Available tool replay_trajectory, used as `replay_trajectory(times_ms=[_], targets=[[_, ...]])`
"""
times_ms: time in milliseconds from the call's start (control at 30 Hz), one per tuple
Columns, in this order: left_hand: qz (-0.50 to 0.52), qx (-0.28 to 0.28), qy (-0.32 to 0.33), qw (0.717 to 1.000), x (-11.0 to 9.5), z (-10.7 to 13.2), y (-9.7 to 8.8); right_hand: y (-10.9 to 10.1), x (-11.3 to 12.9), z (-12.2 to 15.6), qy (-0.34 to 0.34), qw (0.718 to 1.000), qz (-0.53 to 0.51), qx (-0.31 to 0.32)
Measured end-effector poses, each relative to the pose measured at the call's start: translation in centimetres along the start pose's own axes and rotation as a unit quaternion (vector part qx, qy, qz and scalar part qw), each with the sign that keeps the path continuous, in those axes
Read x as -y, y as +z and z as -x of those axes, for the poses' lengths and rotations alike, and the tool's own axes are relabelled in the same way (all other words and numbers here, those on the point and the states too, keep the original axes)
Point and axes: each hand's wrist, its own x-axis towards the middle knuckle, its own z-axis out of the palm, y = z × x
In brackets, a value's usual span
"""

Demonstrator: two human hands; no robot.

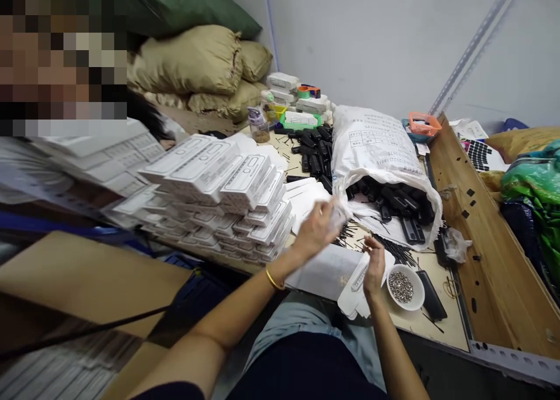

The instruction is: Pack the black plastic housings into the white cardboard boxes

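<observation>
My left hand point(315, 230) is raised over the bench, its fingers closed on a crumpled white plastic wrapper point(339, 212) that is smeared by motion. My right hand point(374, 265) is lower and to the right, pinching a long narrow white packet point(360, 276) above a small stack of flat white cards point(355, 301). A white bowl point(406, 287) of small metal screws sits just right of that hand. Thin black pins point(396, 251) lie scattered behind both hands.
A white sack point(380, 155) spilling black plastic parts lies at centre right. Stacks of white blister packs point(227, 202) rise at left. Another person is at upper left. Tan sacks point(192, 62), small boxes and tape stand behind. A wooden board point(481, 237) borders the right.
</observation>
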Motion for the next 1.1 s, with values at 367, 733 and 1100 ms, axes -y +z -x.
replay_trajectory(times_ms=[367, 733, 1100], targets=[[-0.287, -0.184, 0.003, 0.94, -0.1, -5.9, -10.1, -6.7, -1.7, -0.1, 0.015, 0.974, 0.222, -0.034], [-0.132, 0.154, -0.042, 0.978, 4.6, -14.9, 12.2, -12.2, -5.5, 2.0, 0.098, 0.849, 0.506, 0.116], [-0.123, 0.062, -0.185, 0.973, 3.3, -21.6, 18.1, -11.7, -3.4, 2.0, 0.202, 0.972, 0.026, -0.117]])
